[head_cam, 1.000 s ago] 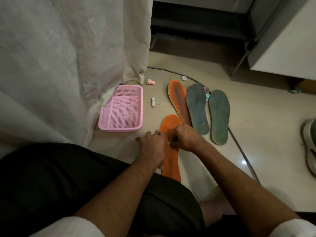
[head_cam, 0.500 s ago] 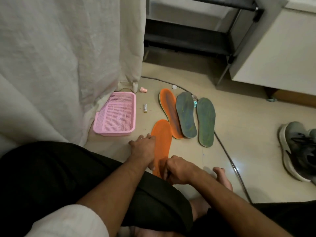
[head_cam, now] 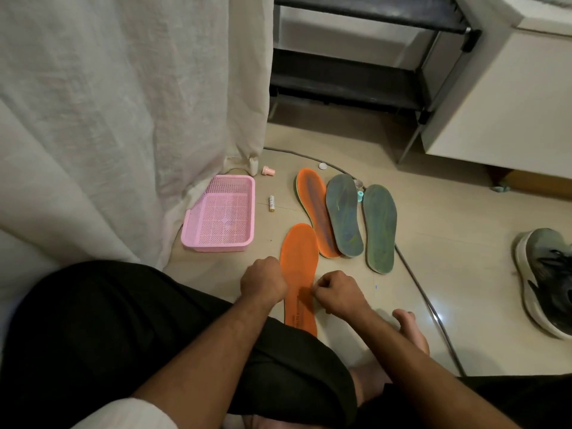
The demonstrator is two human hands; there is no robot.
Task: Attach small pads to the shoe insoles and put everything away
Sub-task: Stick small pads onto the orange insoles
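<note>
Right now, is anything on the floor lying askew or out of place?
Yes. A small battery-like tube and a pink cap lie loose outside the pink basket, and a grey cable runs under the rightmost green insole.

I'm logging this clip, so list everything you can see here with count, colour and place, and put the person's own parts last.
plain orange foam insole: 1, orange, floor between the hands
orange-rimmed insole with grey top: 1, beyond it
grey-green insoles: 2, right of the orange pair
pink plastic mesh basket: 1, left, by the curtain
small white tube: 1, between basket and insoles
small pink cap: 1, beyond the basket
small teal item: 1, between the grey-green insoles
grey cable: 1, along the floor
grey sneaker: 1, far right
cream curtain: 1, left
left hand: fingers curled, at the insole's left edge
right hand: fingers curled at the insole's right edge
</note>
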